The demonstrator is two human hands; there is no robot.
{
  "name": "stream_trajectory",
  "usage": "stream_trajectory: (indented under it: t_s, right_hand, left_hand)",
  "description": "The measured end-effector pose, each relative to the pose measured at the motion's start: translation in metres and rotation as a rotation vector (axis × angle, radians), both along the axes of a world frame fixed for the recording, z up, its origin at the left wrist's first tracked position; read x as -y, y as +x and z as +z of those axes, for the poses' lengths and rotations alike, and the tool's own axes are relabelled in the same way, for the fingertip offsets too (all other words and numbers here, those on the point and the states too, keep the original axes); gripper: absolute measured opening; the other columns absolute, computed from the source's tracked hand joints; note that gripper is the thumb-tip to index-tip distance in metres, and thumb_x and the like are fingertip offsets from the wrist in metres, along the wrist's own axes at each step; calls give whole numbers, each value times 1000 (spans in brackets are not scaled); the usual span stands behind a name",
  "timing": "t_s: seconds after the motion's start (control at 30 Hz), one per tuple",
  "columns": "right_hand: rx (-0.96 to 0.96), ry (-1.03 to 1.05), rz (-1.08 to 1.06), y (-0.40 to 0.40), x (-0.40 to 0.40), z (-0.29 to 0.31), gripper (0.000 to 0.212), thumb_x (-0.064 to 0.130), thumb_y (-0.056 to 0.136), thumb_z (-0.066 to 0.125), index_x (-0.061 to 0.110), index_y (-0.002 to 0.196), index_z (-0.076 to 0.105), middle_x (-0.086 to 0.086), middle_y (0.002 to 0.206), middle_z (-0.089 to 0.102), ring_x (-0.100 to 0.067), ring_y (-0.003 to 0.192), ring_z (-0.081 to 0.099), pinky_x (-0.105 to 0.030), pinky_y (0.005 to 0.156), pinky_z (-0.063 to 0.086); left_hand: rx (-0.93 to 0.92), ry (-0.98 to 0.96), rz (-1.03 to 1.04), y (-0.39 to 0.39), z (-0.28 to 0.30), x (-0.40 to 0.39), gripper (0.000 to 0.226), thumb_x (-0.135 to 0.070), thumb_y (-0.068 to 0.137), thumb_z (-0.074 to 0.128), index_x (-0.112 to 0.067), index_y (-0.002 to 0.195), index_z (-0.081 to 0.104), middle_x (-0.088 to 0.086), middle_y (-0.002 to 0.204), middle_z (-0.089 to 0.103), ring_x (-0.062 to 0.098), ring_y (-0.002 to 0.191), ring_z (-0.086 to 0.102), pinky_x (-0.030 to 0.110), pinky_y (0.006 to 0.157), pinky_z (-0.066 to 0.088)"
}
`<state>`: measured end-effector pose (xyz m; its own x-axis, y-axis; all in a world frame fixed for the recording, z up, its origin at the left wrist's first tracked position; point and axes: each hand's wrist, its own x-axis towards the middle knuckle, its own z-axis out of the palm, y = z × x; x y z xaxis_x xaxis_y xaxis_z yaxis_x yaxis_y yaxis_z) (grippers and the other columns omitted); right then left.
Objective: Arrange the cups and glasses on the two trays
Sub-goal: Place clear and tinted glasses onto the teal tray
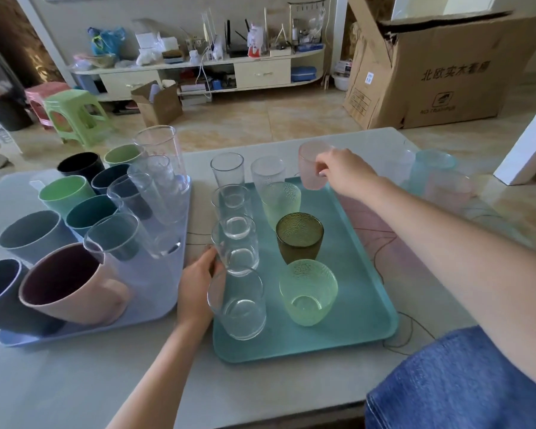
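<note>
**Cups and glasses on two trays: holdings at this moment**

- Teal tray (356, 317), centre of the frame, on the table (75, 382). Left column: clear glasses (239, 305) in a row running from the near edge to the far edge. Right column: pale green textured glass (308, 292) nearest, dark olive glass (300, 236) behind it, a second pale green glass (280, 202) behind that, and a clear textured glass (268, 171) at the far edge.
- Lavender tray (155, 292), left of the frame. Holds coloured plastic cups (72, 283) in pink, navy, grey, green and teal, with tall clear tumblers (161, 159) along its right side.
- Right hand (344, 168), upper centre-right: grasping a frosted pink cup (313, 168), at the teal tray's far right corner; whether it rests on the tray cannot be told.
- Left hand (198, 283), lower centre: fingers curled around the teal tray's left edge.
- Loose on the table, upper right: a teal frosted cup (430, 168) and another pink frosted cup (446, 187), side by side.
</note>
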<state>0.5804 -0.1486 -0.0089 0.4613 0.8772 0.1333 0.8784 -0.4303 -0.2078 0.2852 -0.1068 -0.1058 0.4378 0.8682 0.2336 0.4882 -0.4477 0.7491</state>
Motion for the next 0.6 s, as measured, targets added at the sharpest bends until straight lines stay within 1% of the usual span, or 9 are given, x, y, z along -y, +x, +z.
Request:
stream_trajectory:
  t_s: [0.1, 0.17, 0.2, 0.27, 0.37, 0.4, 0.47, 0.53, 0.6]
  right_hand:
    - [0, -74, -42, -2, -17, -14, 17, 5, 93, 46, 7, 102, 61, -18, 111, 59, -33, 95, 58, -33, 73, 41]
    - [-12, -135, -54, -2, -24, -23, 21, 8, 93, 45, 8, 109, 59, -18, 115, 59, -35, 103, 57, -36, 80, 44]
    - [-23, -136, -61, -1, -25, -26, 24, 9, 92, 45, 8, 112, 58, -18, 115, 60, -35, 105, 58, -36, 82, 45]
    - [-18, -120, -73, 0, -29, -29, 25, 11, 91, 46, 9, 112, 58, -17, 113, 61, -36, 105, 59, -37, 83, 46]
    - [-9, -174, -57, 5, -30, -30, 21, 13, 92, 47, 11, 111, 53, -16, 116, 58, -36, 105, 57, -37, 84, 48]
    - [-9, -193, -50, 6, -28, -29, 23, 13, 91, 49, 13, 114, 52, -15, 119, 57, -35, 106, 57, -37, 84, 48]
    - [-24, -190, -30, 11, -21, -23, 37, 16, 88, 58, 19, 124, 48, -11, 129, 53, -32, 110, 55, -38, 86, 48]
    - [-39, -142, -21, 15, -12, -14, 50, 19, 86, 62, 25, 132, 43, -6, 137, 49, -30, 116, 53, -39, 90, 48]
    - [-11, -66, -41, 20, 0, -6, 50, 18, 86, 61, 29, 132, 42, -4, 138, 47, -29, 116, 53, -37, 85, 47]
  left_hand:
    - [-11, -1, 23, 2, 0, 0, 15, -13, 90, 57, -3, 98, 64, 22, 79, 67, 31, 69, 59, 43, 65, 46]
    - [-13, -8, 27, 2, -1, 0, 14, -12, 90, 56, -3, 98, 64, 19, 76, 66, 26, 66, 53, 43, 64, 46]
    - [-14, -3, 30, 2, -1, -1, 14, -11, 89, 56, -3, 98, 64, 18, 75, 66, 28, 66, 54, 43, 63, 45]
    - [-17, 13, 35, 2, -2, -1, 15, -13, 90, 56, -5, 99, 64, 17, 76, 66, 34, 70, 58, 42, 63, 45]
    - [-5, 14, 27, 2, -3, -3, 14, -12, 89, 56, -8, 99, 65, 16, 76, 66, 28, 68, 56, 42, 64, 45]
    - [3, 16, 18, 2, -3, -3, 14, -11, 89, 57, -9, 99, 66, 15, 76, 66, 24, 66, 53, 41, 64, 45]
    - [7, 31, 1, 2, -4, -2, 15, -11, 88, 58, -11, 100, 67, 13, 76, 67, 20, 65, 51, 38, 62, 44]
    - [14, 38, -5, 0, -3, -1, 17, -12, 88, 59, -13, 102, 67, 11, 77, 68, 26, 68, 57, 37, 62, 43]
    - [39, 32, -21, 0, -3, -1, 17, -10, 87, 59, -12, 103, 66, 13, 80, 69, 32, 74, 61, 39, 65, 46]
